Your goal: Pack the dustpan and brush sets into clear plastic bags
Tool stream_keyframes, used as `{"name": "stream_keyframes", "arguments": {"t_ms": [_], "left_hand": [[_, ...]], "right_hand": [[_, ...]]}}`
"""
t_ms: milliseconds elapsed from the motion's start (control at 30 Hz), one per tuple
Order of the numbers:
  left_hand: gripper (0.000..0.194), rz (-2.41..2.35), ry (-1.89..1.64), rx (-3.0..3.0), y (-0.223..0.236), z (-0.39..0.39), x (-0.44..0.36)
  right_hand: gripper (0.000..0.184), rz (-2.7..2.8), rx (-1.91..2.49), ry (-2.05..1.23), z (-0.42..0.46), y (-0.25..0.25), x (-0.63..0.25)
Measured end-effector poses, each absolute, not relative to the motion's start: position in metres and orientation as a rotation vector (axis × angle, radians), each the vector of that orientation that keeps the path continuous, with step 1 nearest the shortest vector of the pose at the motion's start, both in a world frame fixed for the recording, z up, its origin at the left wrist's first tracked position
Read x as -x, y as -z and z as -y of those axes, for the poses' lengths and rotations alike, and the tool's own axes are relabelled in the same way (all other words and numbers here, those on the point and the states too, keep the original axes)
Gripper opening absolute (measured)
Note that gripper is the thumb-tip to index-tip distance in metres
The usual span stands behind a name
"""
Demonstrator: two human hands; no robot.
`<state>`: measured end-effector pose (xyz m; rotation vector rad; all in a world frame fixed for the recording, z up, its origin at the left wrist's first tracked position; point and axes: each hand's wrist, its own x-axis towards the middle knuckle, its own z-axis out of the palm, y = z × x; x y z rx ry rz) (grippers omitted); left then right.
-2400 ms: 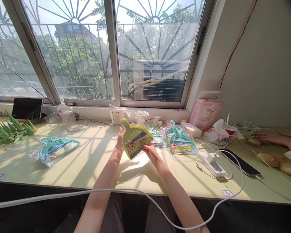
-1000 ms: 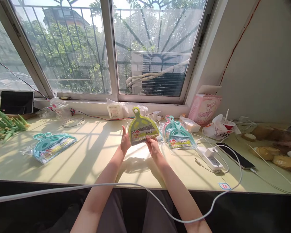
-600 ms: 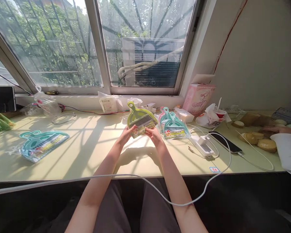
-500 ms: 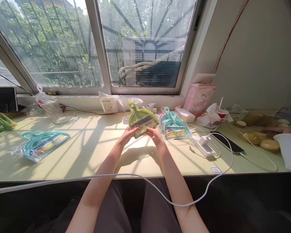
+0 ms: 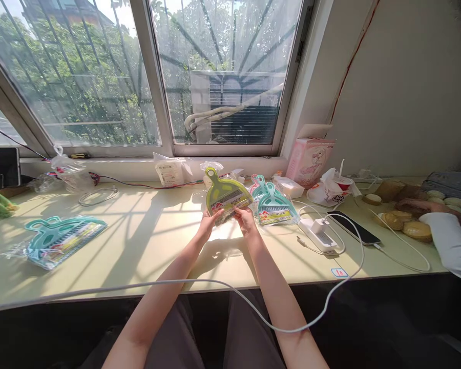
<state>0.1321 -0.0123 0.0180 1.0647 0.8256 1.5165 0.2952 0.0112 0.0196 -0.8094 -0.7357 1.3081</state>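
Observation:
Between both hands, above the table, I hold a green dustpan and brush set (image 5: 226,192) in clear plastic wrap, its handle up and tilted left. My left hand (image 5: 211,221) grips the lower left edge, thumb on the printed label. The lower right edge is pinched by my right hand (image 5: 246,219). Just right of it lie more wrapped sets: a teal dustpan and brush set (image 5: 276,204) in front, with another teal one and a pink one (image 5: 254,179) partly hidden behind. Far left on the table is another wrapped teal set (image 5: 67,237).
A white cable (image 5: 230,287) loops across in front of my forearms. To the right are a power strip (image 5: 318,237), a phone (image 5: 353,228), a pink box (image 5: 310,159) and a crumpled bag with a cup (image 5: 332,187). A bagged cup (image 5: 71,171) stands back left by the window.
The view has shifted slightly, so the table sits a little lower and further left. Both hands still hold the green set, which is slightly more upright.

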Motion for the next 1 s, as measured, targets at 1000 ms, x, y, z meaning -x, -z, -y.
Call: {"name": "stream_keyframes", "arguments": {"t_ms": [1000], "left_hand": [[0.048, -1.027, -1.547, -0.865, -0.047, 0.010, -0.047]], "right_hand": [[0.025, 1.220, 0.965, -0.696, 0.001, -0.042, -0.314]]}}
